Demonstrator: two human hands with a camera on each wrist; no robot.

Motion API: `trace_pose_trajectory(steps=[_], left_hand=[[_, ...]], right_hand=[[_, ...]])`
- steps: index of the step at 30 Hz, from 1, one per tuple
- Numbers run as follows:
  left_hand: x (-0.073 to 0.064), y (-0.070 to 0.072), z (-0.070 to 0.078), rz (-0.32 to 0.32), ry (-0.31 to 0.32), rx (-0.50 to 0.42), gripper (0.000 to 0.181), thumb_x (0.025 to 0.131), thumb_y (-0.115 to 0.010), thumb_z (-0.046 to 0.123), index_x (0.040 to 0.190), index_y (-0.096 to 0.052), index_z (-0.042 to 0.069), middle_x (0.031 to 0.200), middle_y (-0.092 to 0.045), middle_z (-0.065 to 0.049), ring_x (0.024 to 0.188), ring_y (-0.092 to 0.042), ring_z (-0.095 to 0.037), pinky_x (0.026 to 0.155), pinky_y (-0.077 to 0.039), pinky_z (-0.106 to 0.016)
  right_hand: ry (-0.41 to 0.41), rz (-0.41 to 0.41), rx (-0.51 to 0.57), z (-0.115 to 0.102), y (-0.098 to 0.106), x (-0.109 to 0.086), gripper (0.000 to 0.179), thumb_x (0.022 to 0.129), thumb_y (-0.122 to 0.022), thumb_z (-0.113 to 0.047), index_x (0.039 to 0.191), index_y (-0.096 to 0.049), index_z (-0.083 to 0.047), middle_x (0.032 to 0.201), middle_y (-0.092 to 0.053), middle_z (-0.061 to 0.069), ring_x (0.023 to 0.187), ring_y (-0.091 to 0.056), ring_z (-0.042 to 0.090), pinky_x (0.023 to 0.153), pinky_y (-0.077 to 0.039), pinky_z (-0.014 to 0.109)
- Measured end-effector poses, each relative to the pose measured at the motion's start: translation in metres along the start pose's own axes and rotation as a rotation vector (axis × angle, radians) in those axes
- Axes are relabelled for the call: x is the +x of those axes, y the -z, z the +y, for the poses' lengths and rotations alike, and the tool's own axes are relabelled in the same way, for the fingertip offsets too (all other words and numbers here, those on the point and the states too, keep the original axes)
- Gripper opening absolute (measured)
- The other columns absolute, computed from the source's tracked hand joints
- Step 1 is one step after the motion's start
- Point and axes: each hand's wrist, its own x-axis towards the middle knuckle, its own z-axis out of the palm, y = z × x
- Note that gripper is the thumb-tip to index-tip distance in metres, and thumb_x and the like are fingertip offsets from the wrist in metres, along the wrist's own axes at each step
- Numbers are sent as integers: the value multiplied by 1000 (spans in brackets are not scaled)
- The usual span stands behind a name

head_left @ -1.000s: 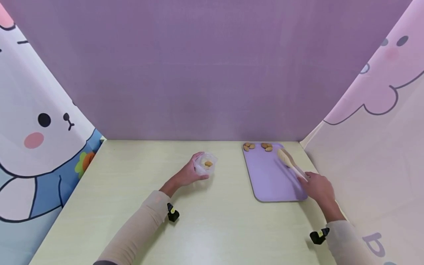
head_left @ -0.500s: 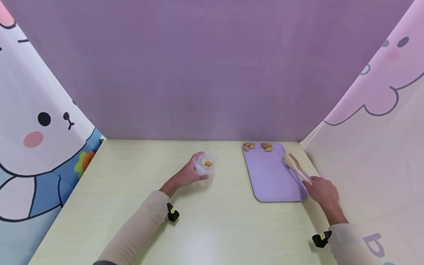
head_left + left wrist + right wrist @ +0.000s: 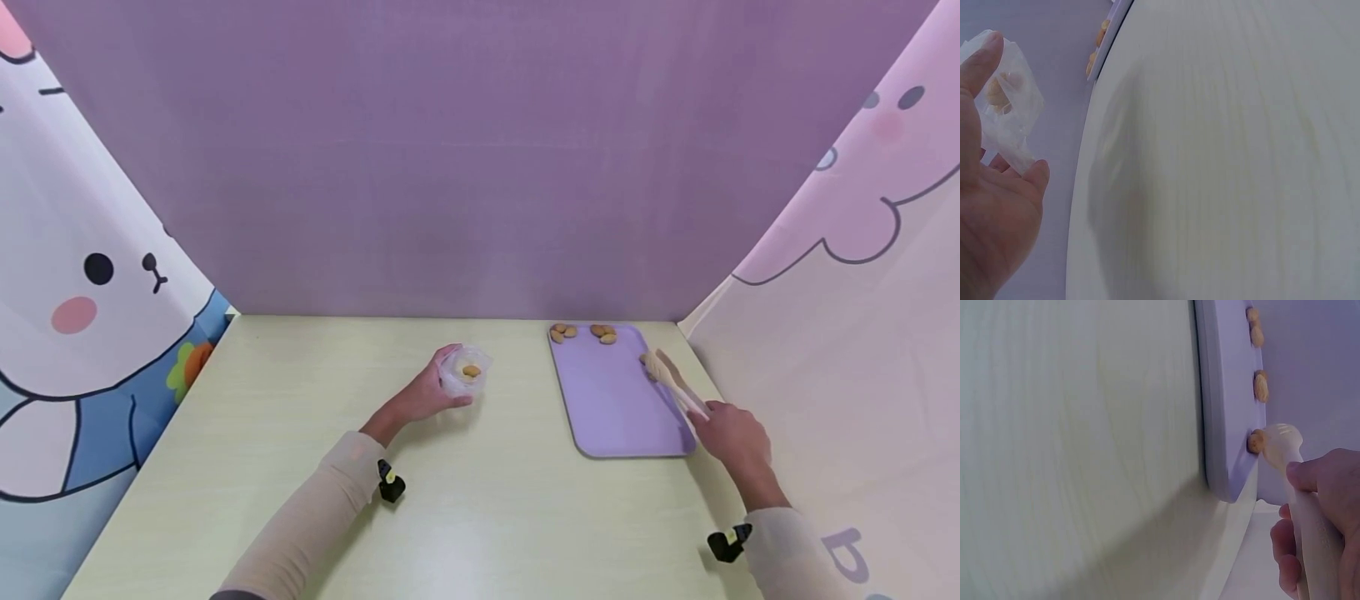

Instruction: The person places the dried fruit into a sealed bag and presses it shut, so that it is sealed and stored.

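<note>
My left hand [image 3: 433,387] holds a clear plastic bag [image 3: 452,385], thumb and fingers spread round its sides and its mouth facing up. A few almonds [image 3: 471,371] show inside the bag. My right hand [image 3: 731,433] grips a pair of pale beige tongs [image 3: 684,392] by the handles. The tongs' tips are down at the right side of a purple tray [image 3: 615,408], right at some almonds [image 3: 1255,442] that they partly cover. Two more small clusters of almonds, a left one [image 3: 558,333] and a middle one [image 3: 605,334], lie along the tray's far edge.
The tray lies on a pale wood-grain table [image 3: 450,517], near its right edge. A purple backdrop [image 3: 450,167] rises behind the table. Cartoon-printed cloths, one on the left [image 3: 90,358] and one on the right [image 3: 840,375], flank it.
My right hand has moved slightly right and towards me, bringing the tongs from over the tray down to the almonds at its right side. The left hand and bag have stayed put.
</note>
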Motion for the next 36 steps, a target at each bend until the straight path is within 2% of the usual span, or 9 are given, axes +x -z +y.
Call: trace_pose_trajectory(steps=[9,18,28,36], left_hand=[[0,-1,1,5,-7,13,101,82,-85,11,159,-19,15,153,-40,-18,134,-46,-34,114,-38,-54],[0,-2,1,1,-13,23,101,83,-84,12,159,-18,12,152,-41,-20,132,-49,-34,110,-42,-52],[0,-3,3,9,15,20,100,83,-84,9,160,-18,15,152,-40,-20,134,-46,-36,112,-39,-55],[0,-3,2,5,19,22,100,84,-83,10,160,-18,16,154,-39,-19,137,-45,-36,113,-38,-55]], right_hand=[[16,-6,-8,-4,-1,0,55,102,-52,-42,131,-59,4,94,-67,30,76,-62,41,51,-45,45],[23,2,-7,-5,-4,-3,53,101,-53,-40,132,-60,3,99,-67,33,78,-63,45,50,-46,46],[24,11,-10,-5,-7,-2,53,100,-54,-40,132,-60,2,106,-66,36,84,-63,50,52,-47,48],[38,15,-19,-5,-10,0,51,100,-53,-41,130,-62,0,101,-67,34,82,-64,49,53,-47,49]])
